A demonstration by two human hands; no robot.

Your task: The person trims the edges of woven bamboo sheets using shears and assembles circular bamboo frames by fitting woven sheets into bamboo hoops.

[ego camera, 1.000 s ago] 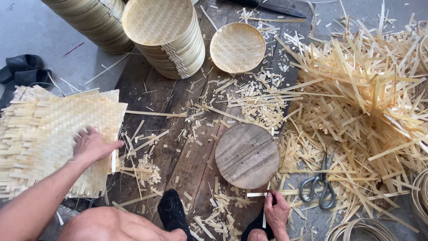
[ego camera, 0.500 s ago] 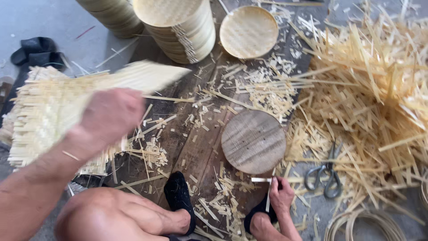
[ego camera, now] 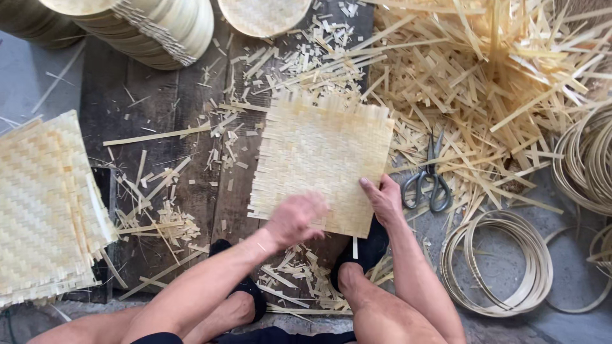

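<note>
Here, a square woven bamboo mat [ego camera: 322, 165] is laid flat at the centre of the dark wooden floor [ego camera: 159, 102], and the step in hand is judged to be its positioning. The right hand [ego camera: 384, 200] is pressed on the mat's edge at about 4 o'clock, fingers spread and flat, nothing gripped. The left hand [ego camera: 294, 220] is blurred over the 6 o'clock edge; whether it grips the mat cannot be told. The next move probably calls for the mat to be held steady. A stack of similar mats [ego camera: 44, 204] is seen at 9 o'clock, stacked round trays [ego camera: 156, 28] at 11 o'clock, loose bamboo strips [ego camera: 497, 70] at 2 o'clock, scissors [ego camera: 430, 181] at 3 o'clock, coiled hoops [ego camera: 497, 264] at 4 o'clock. No packages, labels or signs are visible.
</note>
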